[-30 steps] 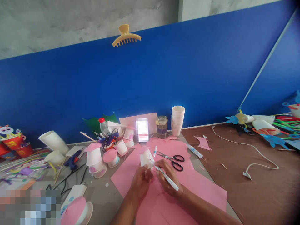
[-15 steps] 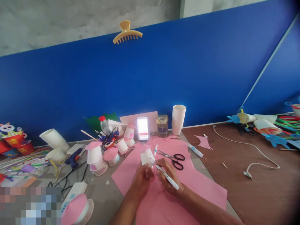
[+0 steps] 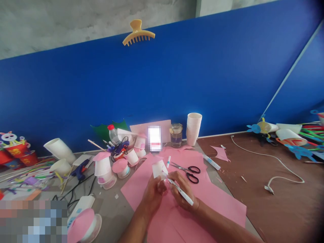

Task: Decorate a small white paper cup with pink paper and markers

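Observation:
My left hand (image 3: pixel 152 194) grips a small white paper cup (image 3: pixel 159 168) with a pink paper top, held tilted above a large pink paper sheet (image 3: pixel 217 202). My right hand (image 3: pixel 182 190) is closed around a white marker pen (image 3: pixel 181 191), its tip touching the cup's side. Both hands work close together near the table's front middle.
Black-handled scissors (image 3: pixel 188 170) and a pen cap (image 3: pixel 168 161) lie just beyond the hands. A stack of white cups (image 3: pixel 193 129), a glass jar (image 3: pixel 176 135), several pink-topped cups (image 3: pixel 102 167), a blue glue gun (image 3: pixel 80 169) and a white cable (image 3: pixel 275 165) surround the sheet.
The hands, cup and pen keep the same pose. Only the view has shifted slightly.

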{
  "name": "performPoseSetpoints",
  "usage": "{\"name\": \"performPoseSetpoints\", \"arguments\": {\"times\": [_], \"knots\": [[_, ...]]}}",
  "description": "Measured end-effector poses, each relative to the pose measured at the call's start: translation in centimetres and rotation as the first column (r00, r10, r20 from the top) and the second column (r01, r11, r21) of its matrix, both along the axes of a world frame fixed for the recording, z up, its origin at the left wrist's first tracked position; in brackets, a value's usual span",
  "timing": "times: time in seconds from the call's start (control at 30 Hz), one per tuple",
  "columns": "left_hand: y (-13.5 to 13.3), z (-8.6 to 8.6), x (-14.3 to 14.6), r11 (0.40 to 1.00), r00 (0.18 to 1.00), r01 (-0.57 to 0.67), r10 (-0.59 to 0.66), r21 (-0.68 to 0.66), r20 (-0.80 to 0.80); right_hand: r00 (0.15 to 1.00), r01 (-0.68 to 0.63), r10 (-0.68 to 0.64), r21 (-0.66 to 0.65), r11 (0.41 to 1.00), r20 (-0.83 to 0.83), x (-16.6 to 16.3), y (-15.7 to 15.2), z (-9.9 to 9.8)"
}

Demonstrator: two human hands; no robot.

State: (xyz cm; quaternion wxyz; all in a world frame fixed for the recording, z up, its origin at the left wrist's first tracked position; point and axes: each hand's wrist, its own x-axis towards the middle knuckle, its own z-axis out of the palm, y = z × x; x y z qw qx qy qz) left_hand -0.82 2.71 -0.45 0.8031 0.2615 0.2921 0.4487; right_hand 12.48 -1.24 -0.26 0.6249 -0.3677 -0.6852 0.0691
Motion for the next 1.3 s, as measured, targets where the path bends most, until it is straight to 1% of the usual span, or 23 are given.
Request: {"name": "performPoseSetpoints", "arguments": {"times": [0.23, 0.3, 0.43, 0.63, 0.77, 0.87, 1.03, 1.3], "knots": [[0.06, -0.06, -0.05, 0.999, 1.0, 0.019, -0.019, -0.035, -0.004, 0.999, 0.037, -0.038, -0.03, 0.999, -0.018, 0.15, -0.01, -0.18], [0.09, -0.08, -0.1, 0.999, 1.0, 0.02, -0.021, -0.045, -0.008, 0.999, 0.029, -0.029, -0.028, 0.999, -0.02, 0.12, -0.01, -0.27], [0.04, 0.02, -0.1, 0.999, 0.999, 0.035, -0.035, -0.023, 0.001, 1.0, 0.006, -0.007, -0.037, 0.999, -0.016, 0.05, -0.05, -0.45], [0.01, 0.12, -0.04, 1.0, 1.0, 0.012, -0.012, -0.023, -0.002, 0.999, 0.023, -0.025, -0.049, 0.999, -0.033, 0.23, 0.05, -0.63], [0.11, 0.03, -0.13, 0.998, 1.0, 0.025, -0.025, -0.057, 0.004, 0.999, 0.033, -0.036, -0.061, 0.998, -0.037, 0.35, 0.09, -0.62], [0.08, 0.11, -0.12, 0.997, 1.0, 0.003, -0.003, -0.075, -0.001, 0.999, 0.038, -0.04, -0.05, 0.998, -0.037, 0.34, 0.08, -0.58], [-0.02, 0.32, -0.03, 0.998, 1.0, 0.014, -0.013, -0.063, 0.017, 0.998, 0.04, -0.042, -0.053, 0.998, -0.036, 0.31, 0.02, -0.58], [0.12, 0.17, -0.01, 0.997, 0.999, -0.015, 0.018, -0.071, 0.032, 0.997, 0.07, -0.072, -0.06, 0.996, -0.029, 0.48, 0.01, -0.03]]}}
